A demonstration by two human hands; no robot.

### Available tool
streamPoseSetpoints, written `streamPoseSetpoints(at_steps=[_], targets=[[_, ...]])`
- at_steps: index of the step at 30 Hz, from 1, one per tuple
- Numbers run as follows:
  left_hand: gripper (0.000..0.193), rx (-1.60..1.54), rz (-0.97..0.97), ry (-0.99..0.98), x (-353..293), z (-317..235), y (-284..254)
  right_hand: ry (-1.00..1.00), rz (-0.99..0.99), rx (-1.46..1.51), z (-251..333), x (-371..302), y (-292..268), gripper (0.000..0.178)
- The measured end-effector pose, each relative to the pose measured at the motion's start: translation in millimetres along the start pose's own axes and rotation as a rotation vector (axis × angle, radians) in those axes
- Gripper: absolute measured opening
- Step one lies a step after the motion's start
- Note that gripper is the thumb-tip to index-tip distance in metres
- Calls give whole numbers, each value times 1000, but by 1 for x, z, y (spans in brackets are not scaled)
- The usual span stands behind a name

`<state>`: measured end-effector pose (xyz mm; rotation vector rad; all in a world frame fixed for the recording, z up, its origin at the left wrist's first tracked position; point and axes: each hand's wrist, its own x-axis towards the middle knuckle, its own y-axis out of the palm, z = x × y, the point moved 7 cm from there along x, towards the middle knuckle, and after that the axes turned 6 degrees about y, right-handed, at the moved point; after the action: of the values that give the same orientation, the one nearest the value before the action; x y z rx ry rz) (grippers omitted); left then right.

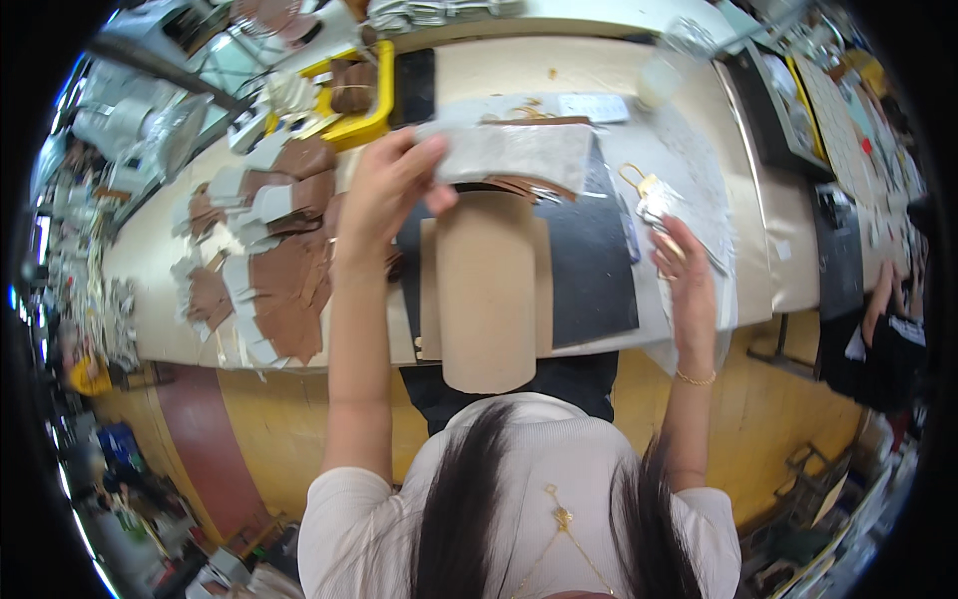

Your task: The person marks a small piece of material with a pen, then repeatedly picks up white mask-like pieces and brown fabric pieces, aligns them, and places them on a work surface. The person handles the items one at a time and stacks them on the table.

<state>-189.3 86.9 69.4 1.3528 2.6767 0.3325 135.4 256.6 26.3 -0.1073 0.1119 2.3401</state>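
Note:
My left hand (pixel 399 185) is closed on the left end of a flat grey piece (pixel 514 155), pinched between thumb and fingers. Brown edges show along this piece, and thin brown strips (pixel 534 188) lie just below it. My right hand (pixel 687 265) has curled but parted fingers, and nothing shows clearly in them. Close to its fingertips lies a crumpled whitish item (pixel 656 200) with a yellow loop, its kind unclear. In front of me, a long tan board (pixel 487 290) with a rounded near end juts past the table edge.
Stacked brown and grey pieces (pixel 284 285) cover the left of the table. A yellow bin (pixel 374 115) stands behind them. A black mat (pixel 594 280) lies under the boards. Far right are a clear cup (pixel 659 85) and a black tray (pixel 773 110). Another person's arm (pixel 878 295) shows at right.

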Motion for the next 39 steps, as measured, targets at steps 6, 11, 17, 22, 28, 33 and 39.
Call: streamPoseSetpoints(at_steps=[6, 11, 17, 22, 28, 33, 39], targets=[[32, 880, -107, -111, 16, 21, -51, -128, -279, -788, -8, 16, -52, 34], [30, 1182, -719, 180, -32, -24, -155, -286, -387, -1221, -22, 37, -80, 34], [39, 1672, -870, 31, -63, -29, -232, -297, -367, -1366, -27, 46, -88, 34], [33, 1709, -772, 13, -54, -9, -247, -297, -367, -1408, -5, 46, -77, 29], [20, 1640, -589, 114, -39, -5, -241, -310, -270, -1496, 6, 50, -72, 26], [21, 742, -538, -72, -46, 7, -268, -49, -60, -1368, 3, 55, -80, 21], [42, -161, -383, 0, -73, 7, -277, 285, 120, -1183, 17, 55, -98, 28]])
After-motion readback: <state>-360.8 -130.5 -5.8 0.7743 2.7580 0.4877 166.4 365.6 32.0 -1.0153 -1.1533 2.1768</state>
